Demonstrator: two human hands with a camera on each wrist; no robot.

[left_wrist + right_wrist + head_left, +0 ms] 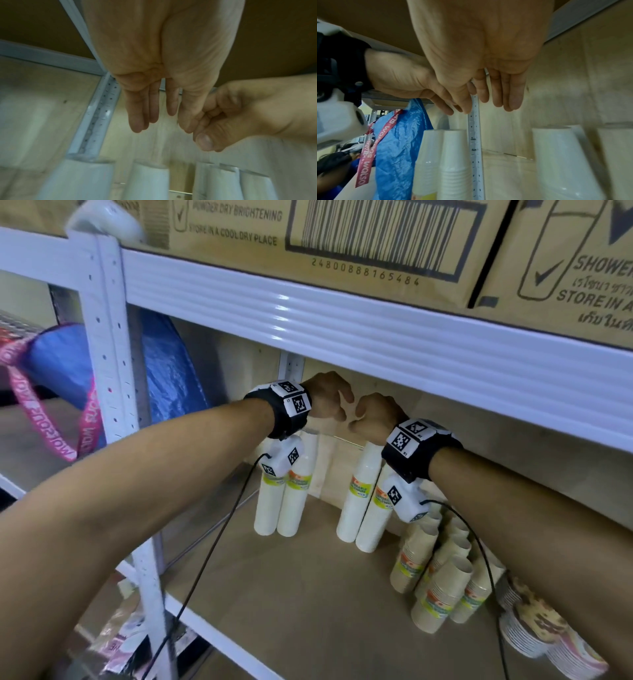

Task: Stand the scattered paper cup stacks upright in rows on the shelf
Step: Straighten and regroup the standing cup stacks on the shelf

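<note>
Two pairs of tall white paper cup stacks stand upright at the back of the shelf: a left pair (286, 498) (443, 155) and a right pair (363, 505) (559, 162). Several brown cup stacks (442, 577) lean together in a loose cluster at the right. My left hand (329, 397) (154, 121) hovers above the left pair with its fingers hanging loose and holding nothing. Next to it my right hand (375, 416) (496, 102) hangs above the right pair, loosely curled and empty. The two hands almost touch.
Patterned cup stacks (541, 631) lie on their sides at the front right. The wooden shelf board (291, 594) is bare in front of the white stacks. The white shelf beam (342, 320) with cardboard boxes (342, 234) sits close overhead. A blue bag (171, 378) hangs left of the post (109, 371).
</note>
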